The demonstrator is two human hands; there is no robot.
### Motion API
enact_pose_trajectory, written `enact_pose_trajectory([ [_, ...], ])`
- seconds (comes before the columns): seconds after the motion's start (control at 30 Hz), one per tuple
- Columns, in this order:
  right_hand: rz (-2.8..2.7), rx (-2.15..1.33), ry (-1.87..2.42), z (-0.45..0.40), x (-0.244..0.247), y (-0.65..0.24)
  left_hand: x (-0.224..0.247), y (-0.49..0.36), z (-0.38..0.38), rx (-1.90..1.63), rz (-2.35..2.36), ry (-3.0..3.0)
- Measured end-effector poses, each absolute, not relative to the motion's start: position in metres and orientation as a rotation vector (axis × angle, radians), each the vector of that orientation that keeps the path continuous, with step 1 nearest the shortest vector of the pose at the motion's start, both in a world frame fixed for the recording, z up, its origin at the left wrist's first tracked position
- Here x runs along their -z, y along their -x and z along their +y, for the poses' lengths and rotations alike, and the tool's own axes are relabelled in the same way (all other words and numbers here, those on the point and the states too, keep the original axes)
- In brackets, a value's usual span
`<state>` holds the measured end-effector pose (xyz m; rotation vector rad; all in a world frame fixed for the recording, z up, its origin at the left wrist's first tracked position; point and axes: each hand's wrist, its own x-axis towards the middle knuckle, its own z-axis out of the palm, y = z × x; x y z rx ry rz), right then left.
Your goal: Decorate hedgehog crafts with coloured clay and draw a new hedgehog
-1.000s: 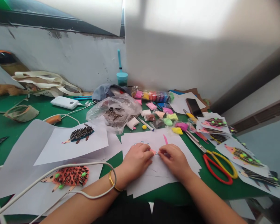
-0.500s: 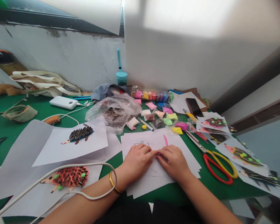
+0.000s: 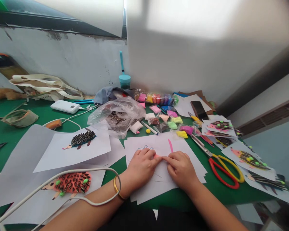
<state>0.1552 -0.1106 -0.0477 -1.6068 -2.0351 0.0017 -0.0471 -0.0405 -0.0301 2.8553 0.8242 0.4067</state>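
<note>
- Pink piece [image 3: 156,156] lay on the white paper [image 3: 188,170], mostly hidden by the left hand [image 3: 142,164].
- That hand's fingers bent over it; whether they gripped it, I could not tell.
- The right hand [image 3: 182,166] pointed its index finger at them, grip unclear.
- A pink strip [image 3: 170,145] lay on its far side, scissors [image 3: 224,171] to the right.

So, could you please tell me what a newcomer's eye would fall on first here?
Most likely the large scissors, with one red and one yellow handle, on the green table beyond the right hand. Next, perhaps, the coral hedgehog figure with green dots, on paper at lower left. In the centre, the left hand and right hand bring their fingertips close together over white sheets.
</note>
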Motion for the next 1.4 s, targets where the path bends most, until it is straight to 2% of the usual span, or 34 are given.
enact_pose_trajectory([
  [0.37, -2.172, 0.202, 1.621, -0.1118, 0.0455, -0.1490, 0.0330, 0.0486, -0.0350, -0.454, 0.790, -2.724],
  [1.4, -2.132, 0.099, 1.541, -0.1096, 0.0449, -0.1497, 0.0327, 0.0489, -0.0356, -0.466, 0.803, -2.732],
])
